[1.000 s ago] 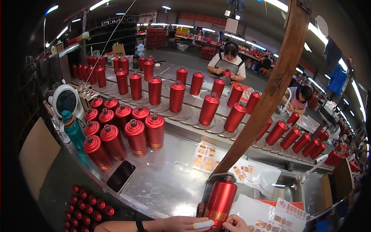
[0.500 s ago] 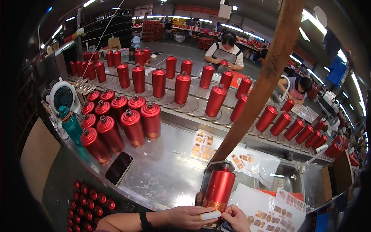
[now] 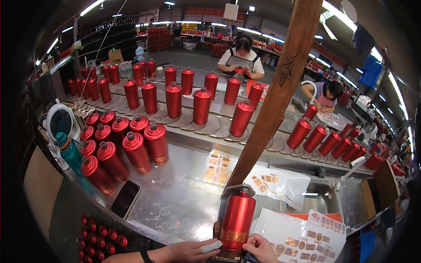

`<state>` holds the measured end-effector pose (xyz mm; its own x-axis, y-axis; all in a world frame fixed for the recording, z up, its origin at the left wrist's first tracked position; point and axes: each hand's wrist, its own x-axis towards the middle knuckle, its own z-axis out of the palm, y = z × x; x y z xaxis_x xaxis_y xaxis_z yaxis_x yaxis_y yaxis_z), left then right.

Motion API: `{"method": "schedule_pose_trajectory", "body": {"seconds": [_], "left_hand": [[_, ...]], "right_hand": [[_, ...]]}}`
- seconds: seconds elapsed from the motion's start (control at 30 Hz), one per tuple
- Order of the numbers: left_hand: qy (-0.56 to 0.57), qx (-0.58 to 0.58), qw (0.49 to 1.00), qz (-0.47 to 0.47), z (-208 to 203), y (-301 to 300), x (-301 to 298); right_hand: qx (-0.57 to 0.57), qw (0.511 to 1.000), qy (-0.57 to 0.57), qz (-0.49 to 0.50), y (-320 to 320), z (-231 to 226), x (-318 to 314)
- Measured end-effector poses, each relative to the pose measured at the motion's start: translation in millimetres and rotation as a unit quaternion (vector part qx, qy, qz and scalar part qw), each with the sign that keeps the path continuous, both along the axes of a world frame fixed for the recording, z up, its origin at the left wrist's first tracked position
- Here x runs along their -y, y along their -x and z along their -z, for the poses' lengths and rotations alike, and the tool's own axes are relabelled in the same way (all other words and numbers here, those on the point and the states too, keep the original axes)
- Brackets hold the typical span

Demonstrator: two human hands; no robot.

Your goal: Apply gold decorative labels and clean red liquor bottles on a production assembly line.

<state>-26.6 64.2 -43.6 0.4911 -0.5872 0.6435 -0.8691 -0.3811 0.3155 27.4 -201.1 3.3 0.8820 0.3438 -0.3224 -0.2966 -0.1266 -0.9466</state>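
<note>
In front of me a shiny red bottle point(image 3: 239, 210) rests in a dark holder point(image 3: 218, 228), its neck pointing away. A gold label point(image 3: 233, 236) sits low on its near side. My left hand point(image 3: 193, 251), with a white cover on one finger, reaches to the bottle's lower left side, its fingers stretched out. At the lower right edge of the label, my right hand point(image 3: 260, 248) is closed, thumb against bent fingers; whatever it pinches is too small to make out. To the right lie label sheets point(image 3: 302, 239) with gold stickers.
Several red bottles point(image 3: 142, 153) stand at the left, by a phone point(image 3: 125, 200) and a teal water bottle point(image 3: 69, 150). Beyond runs a conveyor point(image 3: 210, 127) carrying more bottles. A wooden post point(image 3: 280, 83) rises before me, with a sink point(image 3: 322, 197) to its right. Two co-workers point(image 3: 241, 57) sit across.
My left fingers have drawn back from across the bottle's front to its left side, uncovering the gold label. My right hand stays at the lower right. The whole view has shifted slightly.
</note>
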Motion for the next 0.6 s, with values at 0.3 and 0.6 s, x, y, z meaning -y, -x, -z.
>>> {"method": "schedule_pose_trajectory", "body": {"seconds": [0.3,0.6], "left_hand": [[0.01,0.001,0.999,-0.037,12.4,3.6,-3.3],[-0.02,-0.29,0.953,-0.091,30.9,8.1,-31.3]], "right_hand": [[-0.013,1.0,-0.003,0.012,3.6,2.4,-5.0],[-0.004,1.0,-0.006,0.019,6.1,10.1,-13.4]]}}
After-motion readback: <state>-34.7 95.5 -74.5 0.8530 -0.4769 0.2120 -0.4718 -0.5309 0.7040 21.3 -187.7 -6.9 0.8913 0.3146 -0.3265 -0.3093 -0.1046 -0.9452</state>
